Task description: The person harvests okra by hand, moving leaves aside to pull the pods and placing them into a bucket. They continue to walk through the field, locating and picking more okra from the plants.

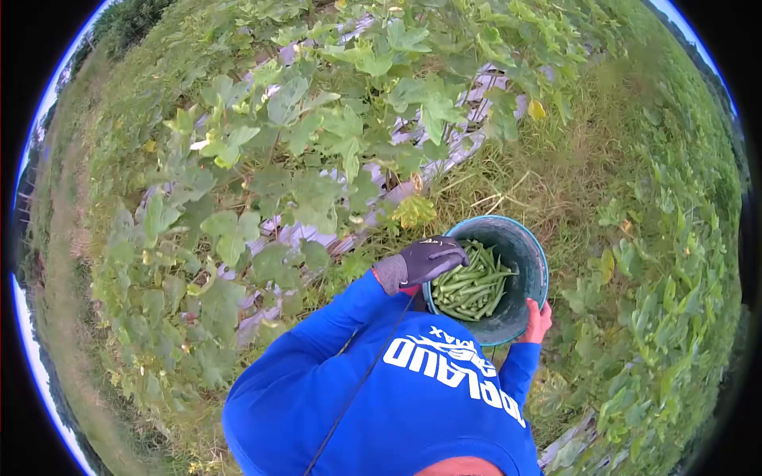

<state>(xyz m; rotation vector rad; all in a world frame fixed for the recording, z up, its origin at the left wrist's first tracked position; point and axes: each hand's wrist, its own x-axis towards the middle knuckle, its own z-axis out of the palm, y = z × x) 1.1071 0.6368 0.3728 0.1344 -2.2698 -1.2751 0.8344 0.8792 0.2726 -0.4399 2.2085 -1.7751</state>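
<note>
A teal bucket [530, 252] is held tilted in front of my chest. Slender green okra pods [475, 287] lie heaped along its left side, and the right part of its inner wall is bare. My left hand [432, 260], in a dark glove with a grey cuff, curls over the left rim beside the pods; its fingertips and thumb are partly hidden. With my bare right hand [536, 321] I grip the bucket's lower right rim, fingers on the outside. A patch of red shows under the left wrist, too small to make out.
Leafy okra plants [305, 131] grow ahead and to the left, over strips of pale plastic mulch [456, 151]. Dry grass [556, 178] covers the ground beyond the bucket. Another dense row of plants [659, 317] stands at right. A thin dark cord [357, 393] crosses my blue sweatshirt.
</note>
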